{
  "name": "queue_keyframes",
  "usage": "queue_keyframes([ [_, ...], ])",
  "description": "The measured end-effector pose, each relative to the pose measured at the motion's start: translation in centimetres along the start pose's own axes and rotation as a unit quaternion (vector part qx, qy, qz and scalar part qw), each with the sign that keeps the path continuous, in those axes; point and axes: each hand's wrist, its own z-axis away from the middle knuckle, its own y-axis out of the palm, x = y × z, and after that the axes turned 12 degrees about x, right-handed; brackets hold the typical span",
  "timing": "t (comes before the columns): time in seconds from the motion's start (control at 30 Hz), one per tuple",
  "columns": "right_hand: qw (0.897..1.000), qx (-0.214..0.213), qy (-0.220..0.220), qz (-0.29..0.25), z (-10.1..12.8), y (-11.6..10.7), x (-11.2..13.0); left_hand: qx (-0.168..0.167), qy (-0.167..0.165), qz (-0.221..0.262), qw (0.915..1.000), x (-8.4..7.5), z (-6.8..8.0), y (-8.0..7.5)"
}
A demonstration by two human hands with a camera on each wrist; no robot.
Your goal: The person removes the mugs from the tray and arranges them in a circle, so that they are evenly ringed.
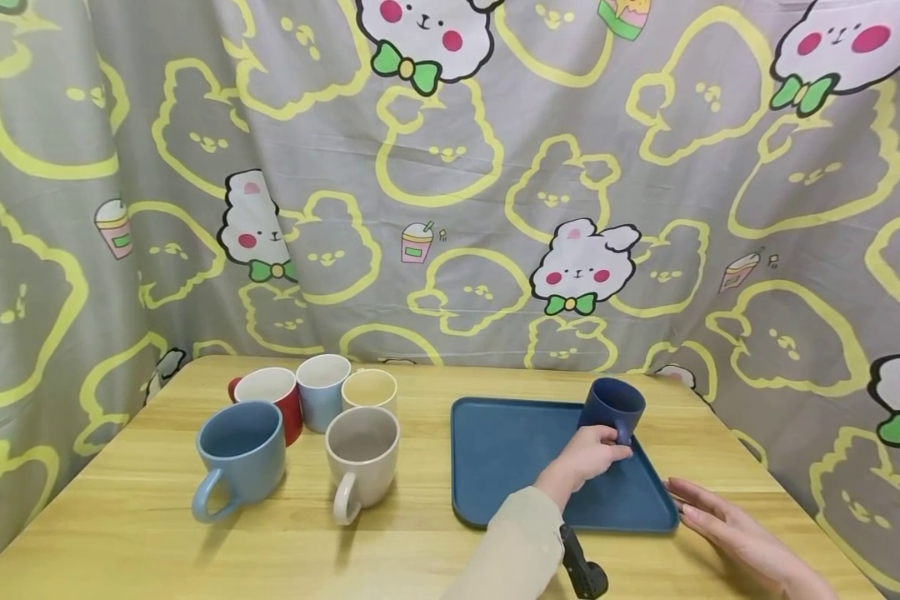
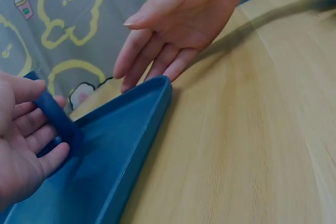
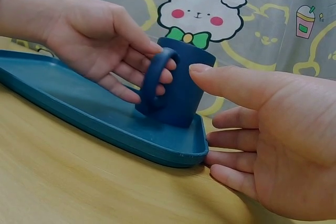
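Observation:
A dark blue mug point(image 1: 613, 402) stands upright at the far right corner of a blue rectangular tray point(image 1: 513, 467). My left hand point(image 1: 587, 458) pinches the mug's handle point(image 3: 157, 77) between thumb and fingers, as the right wrist view shows clearly. Reaching in from the right, my right hand point(image 1: 731, 529) has its fingers loosely extended at the tray's right edge. In the right wrist view, the thumb of that right hand point(image 3: 294, 135) overlaps the side of the mug, and the palm faces the tray corner.
Left of the tray stand a light blue mug point(image 1: 243, 454), a beige mug point(image 1: 363, 458), a red mug point(image 1: 291, 408), a pale blue cup point(image 1: 321, 404) and a yellow cup point(image 1: 375, 390). A patterned curtain point(image 1: 450, 167) hangs behind the wooden table point(image 1: 270, 558).

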Motion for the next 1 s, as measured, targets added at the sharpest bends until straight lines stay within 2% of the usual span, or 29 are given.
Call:
queue_keyframes([
  [0.1, 1.000, -0.001, -0.006, 0.000, 0.0, 0.0, 0.0, 0.014, 0.007, 0.035, 0.9993, 0.3, 0.1, -0.2],
  [0.2, 0.999, 0.004, -0.031, -0.009, 0.0, -0.1, -0.1, 0.044, 0.009, 0.065, 0.9969, 0.4, 0.3, -0.4],
  [0.37, 0.998, 0.017, -0.061, -0.022, 0.1, -0.2, -0.2, 0.082, 0.021, 0.078, 0.9934, 0.7, 0.7, -0.5],
  [0.57, 0.998, 0.016, -0.042, -0.038, 0.1, 0.0, -0.2, 0.068, 0.051, 0.106, 0.9908, 0.8, 1.5, -0.9],
  [0.7, 0.999, 0.010, -0.028, -0.028, 0.1, 0.0, -0.2, 0.060, 0.064, 0.116, 0.9894, 0.6, 2.3, -1.4],
  [1.0, 1.000, -0.008, -0.021, -0.006, 0.0, 0.0, -0.1, 0.055, 0.077, 0.113, 0.9891, -1.8, 4.8, -3.3],
])
